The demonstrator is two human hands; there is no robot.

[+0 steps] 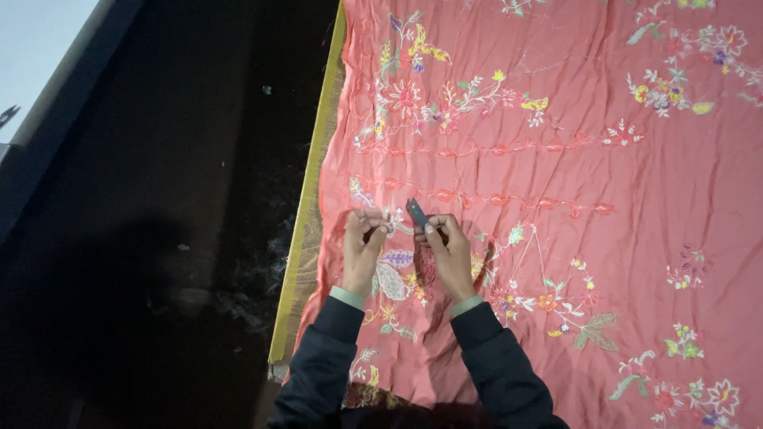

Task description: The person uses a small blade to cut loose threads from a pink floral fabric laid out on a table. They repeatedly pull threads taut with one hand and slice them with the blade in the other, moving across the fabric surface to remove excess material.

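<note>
My left hand (364, 242) has its fingers pinched narrow on a bit of the coral-pink embroidered cloth (556, 199), or on a thread lifted from it; I cannot tell which, the thing is too fine to see. My right hand (447, 250) holds a small dark cutting tool (416, 213) between thumb and forefinger, fingers closed on it, its tip tilted up and away from me, just above the cloth and just beside my left fingertips. That closeness is the worry: I judge that if the edge slips it could nick my left fingers, or bite into the cloth itself and cut an embroidered stem instead of a stray end. Pulling too hard with the left pinch could pucker the stitching around the flower motif (395, 274) lying between my wrists. The cloth is wrinkled, so a fold could hide beneath the tool and get caught. As for the surface, the cloth lies spread flat, running well beyond the tool on the far and right sides, covered in flower sprays and two wavy red embroidered lines. Left of the tool runs a yellow fringed border (306, 230), and beyond that a dark floor (159, 199) with pale lint scattered on it. The light is dim, and my shadow falls across the floor.
</note>
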